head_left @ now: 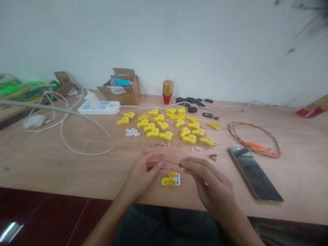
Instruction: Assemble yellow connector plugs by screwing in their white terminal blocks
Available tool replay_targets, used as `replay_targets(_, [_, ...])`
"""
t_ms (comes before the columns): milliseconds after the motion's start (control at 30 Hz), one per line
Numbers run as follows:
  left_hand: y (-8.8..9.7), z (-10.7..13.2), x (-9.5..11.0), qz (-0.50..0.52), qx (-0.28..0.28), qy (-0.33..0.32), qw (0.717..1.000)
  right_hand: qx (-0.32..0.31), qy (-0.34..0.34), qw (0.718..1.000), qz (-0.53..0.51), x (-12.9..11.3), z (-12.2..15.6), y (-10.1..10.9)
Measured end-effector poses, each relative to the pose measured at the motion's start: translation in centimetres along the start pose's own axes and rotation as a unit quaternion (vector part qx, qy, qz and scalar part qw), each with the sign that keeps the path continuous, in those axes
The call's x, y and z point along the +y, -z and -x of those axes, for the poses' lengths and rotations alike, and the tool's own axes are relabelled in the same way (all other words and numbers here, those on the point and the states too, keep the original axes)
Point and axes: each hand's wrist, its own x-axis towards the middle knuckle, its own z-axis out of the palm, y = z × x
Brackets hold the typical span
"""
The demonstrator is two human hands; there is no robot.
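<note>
My left hand (145,172) and my right hand (207,181) pinch a thin wire with a red end (171,162) between them, above the wooden table (77,171). Just below the wire lies a yellow plastic plug housing with a white insert (172,179). Farther out, several loose yellow plug housings (164,126) are spread across the table. Small white pieces (132,132) lie to their left, and tiny metal parts (159,144) are scattered near my hands.
A smartphone (255,174) lies right of my right hand, beyond it a coil of twisted wire (253,140). At the back stand a white power strip (98,107), cardboard box (120,90) and bottle (167,92). A grey cable (77,118) crosses the left side.
</note>
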Motion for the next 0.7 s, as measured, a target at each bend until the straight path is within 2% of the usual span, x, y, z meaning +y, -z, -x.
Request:
replay_targets(100, [-0.2,1.2,-0.1,-0.053,-0.003,-0.05,0.997,0.007,-0.003,1.0,-0.012,-0.5,0.3,0.5])
replay_targets(300, [-0.4,3.0,0.2,-0.135,0.006,-0.041,0.99,0.013,-0.029,0.998,-0.06,-1.3,1.2,1.5])
replay_targets(400, [-0.2,3.3,0.5,-0.203,0.018,-0.073,0.976,0.045,-0.045,0.996,-0.065,-1.1,2.1,2.0])
replay_targets(567, [0.2,4.2,-0.1,-0.305,0.037,-0.101,0.946,0.118,-0.144,0.978,-0.09,0.8,4.1,2.1])
replay_targets(700, [0.0,4.7,-0.8,-0.36,0.014,-0.137,0.923,0.149,-0.207,0.956,-0.146,2.1,5.3,1.2])
